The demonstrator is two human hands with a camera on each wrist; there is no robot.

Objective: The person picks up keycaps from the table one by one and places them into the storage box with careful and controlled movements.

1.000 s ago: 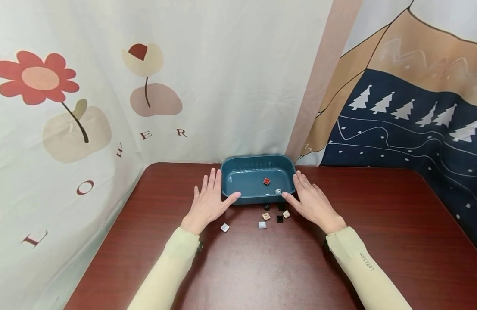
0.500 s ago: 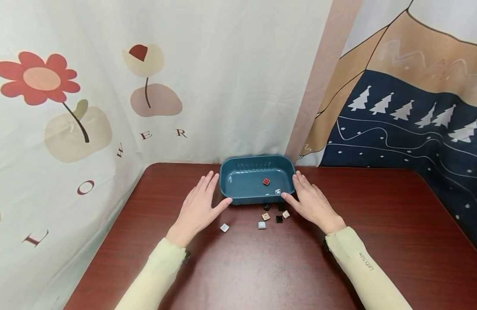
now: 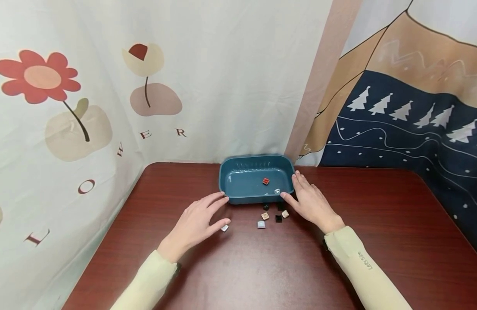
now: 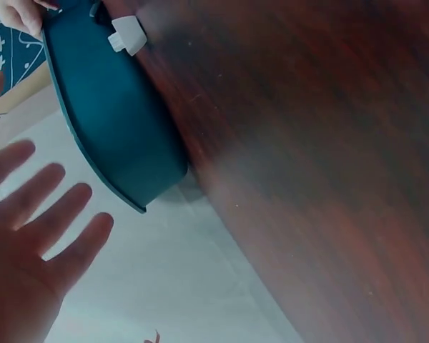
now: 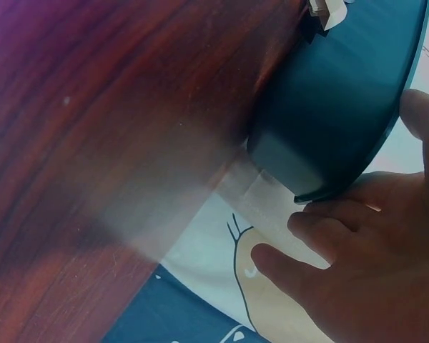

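A dark teal plastic basin (image 3: pixel 244 200) stands at the table's back edge. Inside it lie a red keycap (image 3: pixel 265 181) and a whitish one near the front wall. My right hand (image 3: pixel 313 204) rests against the basin's right end, thumb at the front rim and fingers along the side; the right wrist view shows those fingers (image 5: pixel 293 275) nearly straight. Off the basin's front left corner, my left hand (image 3: pixel 193 223) hovers with fingers spread, holding nothing. Its thumb tip partly covers a white keycap (image 3: pixel 225 228) on the table.
Several keycaps lie before the basin: a pale blue one (image 3: pixel 261 224), a beige one (image 3: pixel 265 216), a cream one (image 3: pixel 285 214) and black ones, including one nearer the front (image 3: pixel 279 218). A printed curtain (image 3: pixel 222 86) hangs behind the brown table (image 3: pixel 393 241).
My left hand has left the basin's left end and come down toward the front, to the white keycap. My right hand stays at the basin's right end. The basin has shifted very slightly left.
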